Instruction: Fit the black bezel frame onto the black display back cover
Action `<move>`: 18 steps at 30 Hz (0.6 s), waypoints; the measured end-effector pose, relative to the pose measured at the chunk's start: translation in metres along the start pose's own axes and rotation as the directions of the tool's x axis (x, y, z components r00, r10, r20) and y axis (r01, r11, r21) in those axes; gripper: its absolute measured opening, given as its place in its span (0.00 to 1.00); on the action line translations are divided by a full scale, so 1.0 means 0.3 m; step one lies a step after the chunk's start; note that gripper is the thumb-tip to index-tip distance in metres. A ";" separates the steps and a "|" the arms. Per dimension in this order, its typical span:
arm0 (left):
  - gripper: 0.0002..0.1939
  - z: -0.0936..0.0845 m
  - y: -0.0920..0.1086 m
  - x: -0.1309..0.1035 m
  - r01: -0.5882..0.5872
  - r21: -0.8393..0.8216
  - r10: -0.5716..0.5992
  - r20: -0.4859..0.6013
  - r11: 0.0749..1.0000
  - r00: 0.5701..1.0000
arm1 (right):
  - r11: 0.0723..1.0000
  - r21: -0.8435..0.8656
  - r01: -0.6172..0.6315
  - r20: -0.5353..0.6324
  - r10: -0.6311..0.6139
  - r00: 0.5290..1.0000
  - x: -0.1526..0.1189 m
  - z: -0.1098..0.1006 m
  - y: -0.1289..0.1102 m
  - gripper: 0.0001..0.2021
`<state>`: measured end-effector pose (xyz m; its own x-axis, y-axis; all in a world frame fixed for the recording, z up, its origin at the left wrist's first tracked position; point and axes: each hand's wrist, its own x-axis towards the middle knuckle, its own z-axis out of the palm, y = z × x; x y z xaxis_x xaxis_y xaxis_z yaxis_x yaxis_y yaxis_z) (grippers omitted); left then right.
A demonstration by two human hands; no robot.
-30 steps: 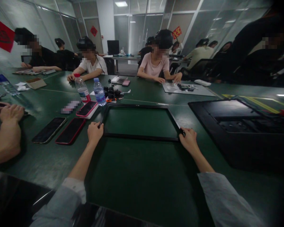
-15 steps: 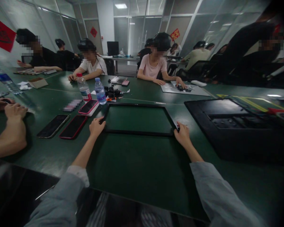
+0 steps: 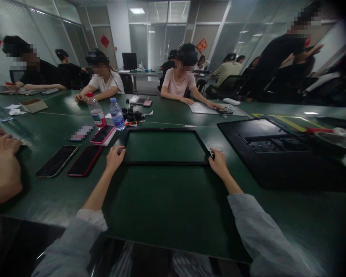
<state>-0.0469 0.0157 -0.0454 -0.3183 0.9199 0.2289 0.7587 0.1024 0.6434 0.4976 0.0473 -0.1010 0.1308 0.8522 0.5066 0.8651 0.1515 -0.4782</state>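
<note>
A thin black rectangular frame (image 3: 164, 163) lies in front of me on the green table (image 3: 161, 207), and the green surface shows through its opening. My left hand (image 3: 115, 157) is closed on the frame's left side, near the front corner. On the right side, my right hand (image 3: 218, 159) grips the frame near its other front corner. Left of my left hand lie a red-edged phone (image 3: 84, 161), a black phone (image 3: 57, 161) and a pink-edged phone (image 3: 103, 134).
Two bottles (image 3: 96, 111) (image 3: 117, 114) stand behind the phones, beside small black parts (image 3: 132, 114). A big black panel (image 3: 265, 154) lies at the right. Another person's arm (image 3: 4, 169) rests at the left edge. Several people sit across the table.
The camera view has shifted slightly, moving most things a little to the left. Both my hands keep their grip on the frame. Across the table, the hand over the small board has moved slightly.
</note>
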 end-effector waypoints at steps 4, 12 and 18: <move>0.21 0.008 0.021 -0.050 -0.111 0.063 0.110 0.015 0.992 0.994 | 1.000 -0.019 0.002 0.019 -0.002 1.000 0.007 0.001 0.016 0.30; 0.36 -0.031 0.084 -0.096 -0.438 0.060 0.391 0.354 0.897 0.850 | 0.999 0.042 0.026 0.020 -0.026 0.999 0.005 -0.012 0.014 0.28; 0.27 -0.040 0.082 -0.099 -0.449 0.066 0.397 0.366 0.891 0.842 | 0.997 0.078 -0.006 0.050 0.002 0.999 0.004 -0.010 -0.010 0.26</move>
<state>-0.0256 -0.0137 -0.0277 0.2414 0.9534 0.1807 0.8563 -0.2969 0.4226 0.4965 0.0463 -0.0968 0.1084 0.8763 0.4695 0.8238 0.1852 -0.5358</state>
